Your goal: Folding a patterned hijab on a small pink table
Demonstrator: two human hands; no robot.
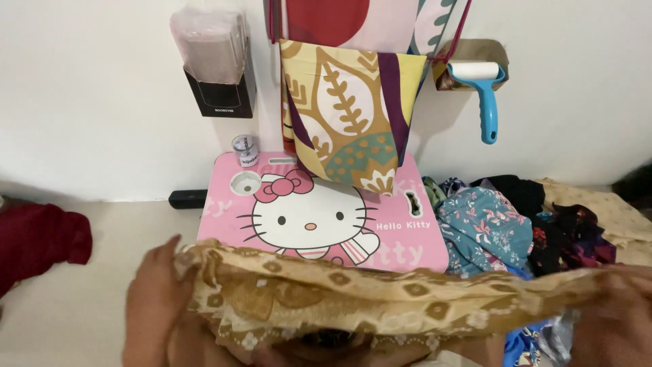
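A tan and beige patterned cloth point(353, 299) is stretched across the bottom of the view, bunched into folds. My left hand point(153, 306) grips its left end and my right hand point(614, 316) grips its right end. Behind the cloth lies a small pink table point(224, 217) with a cartoon cat print and a round cup hole. The lower part of the cloth and parts of both hands are cut off by the frame's bottom edge.
A pile of mixed coloured clothes point(516, 224) lies right of the pink table. A dark red cloth point(37, 241) sits at the left. On the white wall hang a leaf-patterned fabric point(346, 115), a blue lint roller point(483, 88) and a holder of clear bags point(214, 64). A small jar point(245, 151) stands by the wall.
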